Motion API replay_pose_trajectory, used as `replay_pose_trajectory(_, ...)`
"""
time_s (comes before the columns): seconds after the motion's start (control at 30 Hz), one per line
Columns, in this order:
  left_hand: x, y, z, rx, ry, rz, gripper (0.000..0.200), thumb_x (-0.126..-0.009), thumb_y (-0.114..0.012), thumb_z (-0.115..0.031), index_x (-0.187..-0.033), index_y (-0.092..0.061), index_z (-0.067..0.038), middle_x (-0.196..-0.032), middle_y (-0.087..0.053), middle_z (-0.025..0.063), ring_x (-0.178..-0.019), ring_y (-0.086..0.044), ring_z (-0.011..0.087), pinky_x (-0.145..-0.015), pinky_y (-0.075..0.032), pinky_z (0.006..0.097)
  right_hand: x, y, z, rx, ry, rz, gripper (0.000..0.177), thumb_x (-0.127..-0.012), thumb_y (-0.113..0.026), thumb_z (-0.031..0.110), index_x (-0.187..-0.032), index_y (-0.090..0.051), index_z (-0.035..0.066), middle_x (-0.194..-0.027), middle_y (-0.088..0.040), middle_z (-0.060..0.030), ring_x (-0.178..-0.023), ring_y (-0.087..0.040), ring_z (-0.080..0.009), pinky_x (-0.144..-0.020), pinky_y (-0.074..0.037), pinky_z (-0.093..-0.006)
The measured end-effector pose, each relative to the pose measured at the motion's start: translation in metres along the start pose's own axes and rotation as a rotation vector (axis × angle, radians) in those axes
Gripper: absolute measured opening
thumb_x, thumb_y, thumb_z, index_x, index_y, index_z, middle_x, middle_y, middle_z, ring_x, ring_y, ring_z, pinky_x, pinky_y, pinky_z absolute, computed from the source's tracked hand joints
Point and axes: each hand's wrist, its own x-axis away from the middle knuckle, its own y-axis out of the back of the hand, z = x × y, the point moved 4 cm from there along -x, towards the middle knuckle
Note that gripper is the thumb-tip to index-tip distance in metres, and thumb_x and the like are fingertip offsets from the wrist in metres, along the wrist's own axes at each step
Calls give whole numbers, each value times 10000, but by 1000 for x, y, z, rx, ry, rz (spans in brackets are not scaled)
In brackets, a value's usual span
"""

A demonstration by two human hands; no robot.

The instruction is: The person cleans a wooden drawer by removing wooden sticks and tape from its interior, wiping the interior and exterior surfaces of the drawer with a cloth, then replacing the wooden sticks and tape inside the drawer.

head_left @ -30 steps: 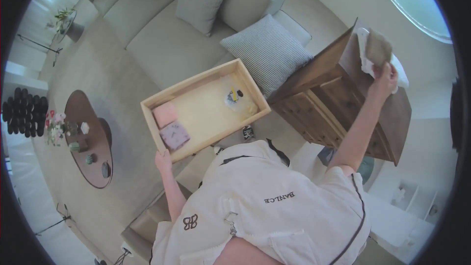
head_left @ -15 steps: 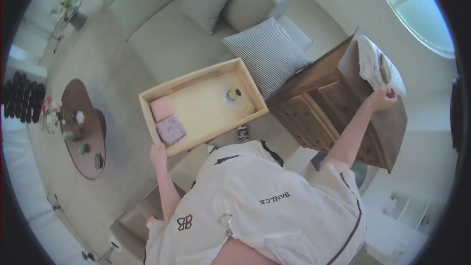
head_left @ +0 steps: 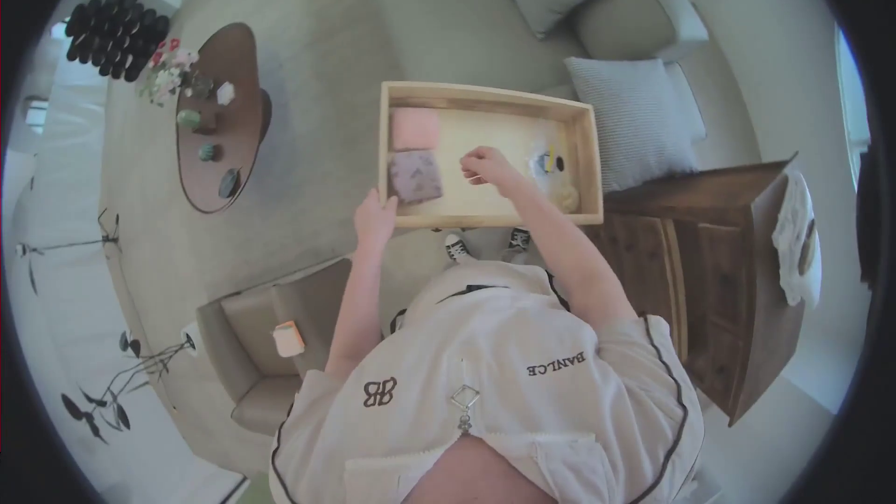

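Observation:
My left hand [head_left: 375, 218] grips the near left corner of a light wooden drawer box [head_left: 495, 221]. Over the middle of the box is my right hand [head_left: 487, 168], its fingers pinched together; whatever they hold, if anything, is too small to make out. At the box's left end lie a pink folded cloth [head_left: 414, 129] and, nearer me, a patterned purple folded cloth [head_left: 415, 176]. Toward the right end is a clear packet with yellow and dark items [head_left: 549, 162]. A pale yellowish item [head_left: 566, 197] sits in the near right corner.
A wooden chest [head_left: 737, 261] stands at the right with a white cloth [head_left: 793, 238] and a brown object on top. Behind the box is a grey sofa [head_left: 457, 23] with a striped cushion [head_left: 630, 117]. An oval table [head_left: 219, 65] and an armchair [head_left: 247, 331] are at left.
My right hand has left the white cloth on the chest and is now over the box. The view has turned, so the box appears more level and the chest farther right.

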Motion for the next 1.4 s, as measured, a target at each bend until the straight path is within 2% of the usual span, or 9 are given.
replay_pose_trajectory(0.2, 0, 7, -4, -40, -8, 50, 386, -835, -465, -345, -1078, -477, -45, -960, -606, 200, -884, -561, 395, -751, -420, 447, -67, -44, -2, -301, -180, -214, 521, -728, -670, 243, -1120, -442, -15, -915, -531, -108, -764, -551, -159, -645, -510, -252)
replay_pose_trajectory(0.4, 5, 6, -13, 42, -15, 78, 445, -835, -464, -304, -1209, -444, -63, -1053, -593, 176, -932, -554, 376, -779, -421, 429, -73, -56, 26, -238, -307, -196, 228, -734, -666, 215, -756, -496, 65, -651, -463, -48, -569, -417, -132, -549, -395, -245)
replay_pose_trajectory(0.5, 8, 0, -17, 38, -35, 72, 417, -824, -486, -299, -1162, -475, -54, -1015, -603, 184, -909, -554, 387, -750, -422, 436, -66, -52, 29, -239, -271, -201, 203, -674, -623, 130, -674, -424, 88, -556, -395, -33, -478, -318, -115, -458, -270, -249)
replay_pose_trajectory(0.7, 4, 16, -17, 11, 33, 128, 380, -845, -457, -301, -1102, -485, -22, -998, -598, 179, -899, -555, 363, -758, -421, 409, -46, -29, 35, -669, -139, -103, 143, -731, -581, 106, -850, -533, 43, -757, -501, -64, -661, -492, -168, -644, -478, -273)
replay_pose_trajectory(0.8, 3, 11, -12, -7, 6, 64, 293, -844, -452, -327, -867, -439, -36, -831, -570, 170, -767, -535, 352, -663, -393, 403, -5, 11, 41, -677, 19, 17, 232, -749, -550, 176, -928, -525, 33, -838, -531, -66, -757, -529, -164, -683, -471, -263)
replay_pose_trajectory(1.0, -10, 3, 5, 60, -52, 43, 441, -808, -501, -355, -1017, -500, 33, -1010, -575, 231, -957, -525, 398, -816, -389, 415, 121, 148, 57, -610, 400, -553, 113, -715, -576, 172, -730, -473, 127, -645, -446, 18, -596, -434, -69, -494, -337, -214)
replay_pose_trajectory(1.1, -19, -2, -5, 51, -150, 9, 393, -776, -541, -362, -924, -540, 2, -951, -598, 210, -925, -543, 379, -795, -395, 421, 219, 231, 63, -583, 629, -943, 166, -749, -596, 249, -686, -479, 150, -559, -425, 36, -477, -397, -55, -407, -286, -184)
replay_pose_trajectory(1.3, -13, 8, -7, 13, 28, 27, 416, -781, -516, -324, -1038, -539, 1, -1055, -574, 179, -979, -526, 333, -837, -389, 381, 383, 341, 30, -653, 1048, -1598, 297, -742, -621, 194, -1019, -551, 109, -991, -568, -77, -832, -553, -196, -552, -454, -267)
replay_pose_trajectory(1.4, -34, 10, -3, -44, 89, 127, 589, -822, -482, -347, -1261, -363, 27, -1275, -418, 185, -1175, -397, 322, -980, -307, 386, 446, 382, 14, -709, 1091, -1925, 361, -731, -654, 102, -1015, -494, -53, -930, -578, -204, -754, -607, -288, -595, -544, -306)
